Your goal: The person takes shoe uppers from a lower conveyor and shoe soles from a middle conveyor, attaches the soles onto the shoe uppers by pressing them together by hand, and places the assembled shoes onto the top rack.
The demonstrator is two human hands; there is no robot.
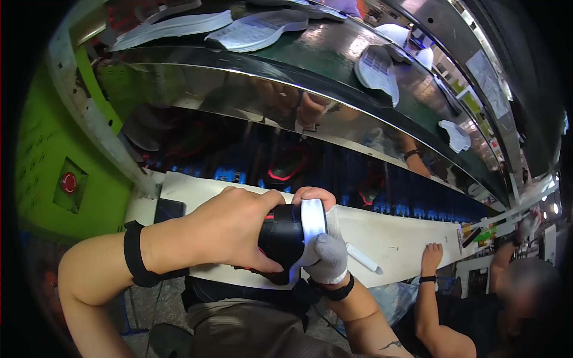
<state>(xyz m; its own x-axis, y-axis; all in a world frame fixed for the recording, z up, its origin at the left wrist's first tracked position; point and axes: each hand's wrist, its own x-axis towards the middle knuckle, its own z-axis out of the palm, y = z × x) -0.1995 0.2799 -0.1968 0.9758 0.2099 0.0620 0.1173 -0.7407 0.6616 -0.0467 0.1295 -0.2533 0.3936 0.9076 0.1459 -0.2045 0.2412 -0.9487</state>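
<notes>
A black shoe upper (280, 237) with small red accents is held over the white work surface in front of me. Bare, my left hand (230, 224) wraps around the dark upper from the left. On the other side, my right hand (330, 253) wears a light glove with bare fingertips and closes around the white sole (312, 222), its thumb pressed on it. Sole and upper are against each other; how firmly they are joined I cannot tell. A white marker-like tube (364, 258) lies just right of my right hand.
Several white soles (258, 30) rest on the green upper belt (322, 45). Below it, dark shoes with red edges (289, 162) sit in a blue-lit channel. A green machine panel with a red button (68, 183) stands left. A co-worker's hand (432, 256) rests on the table at right.
</notes>
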